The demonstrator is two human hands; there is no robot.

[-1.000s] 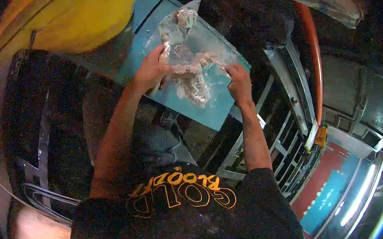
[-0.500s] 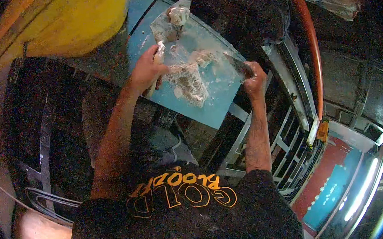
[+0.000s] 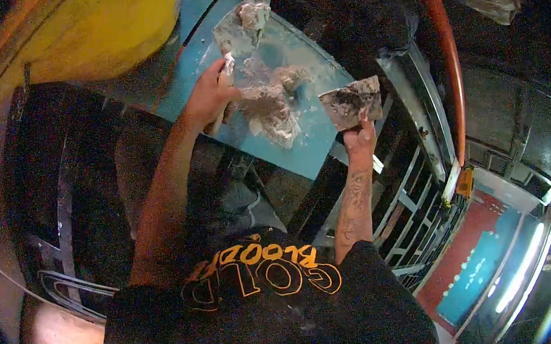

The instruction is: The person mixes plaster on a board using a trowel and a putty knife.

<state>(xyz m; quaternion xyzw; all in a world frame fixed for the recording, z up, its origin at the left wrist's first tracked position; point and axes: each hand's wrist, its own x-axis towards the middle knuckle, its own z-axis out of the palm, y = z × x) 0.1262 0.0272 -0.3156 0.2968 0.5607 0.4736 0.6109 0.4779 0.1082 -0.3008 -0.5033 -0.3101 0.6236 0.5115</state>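
Note:
My left hand is closed around the handle of a putty knife. A lump of pale putty sits on its broad blade, over the far part of a light-blue board. At the board's right edge, my right hand grips a second putty knife, its wide blade turned up with its flat, dark-smeared face visible. Between the two blades, a rough heap of beige putty lies spread on the board, with thin smears around it.
A large yellow curved panel rises at the upper left. On the right hang an orange hose and a long metal strip. Dark metal frames stand below it, beside a red and blue panel.
My right hand has turned its putty knife from edge-on to flat face up and moved slightly lower. My left hand and its knife have barely shifted.

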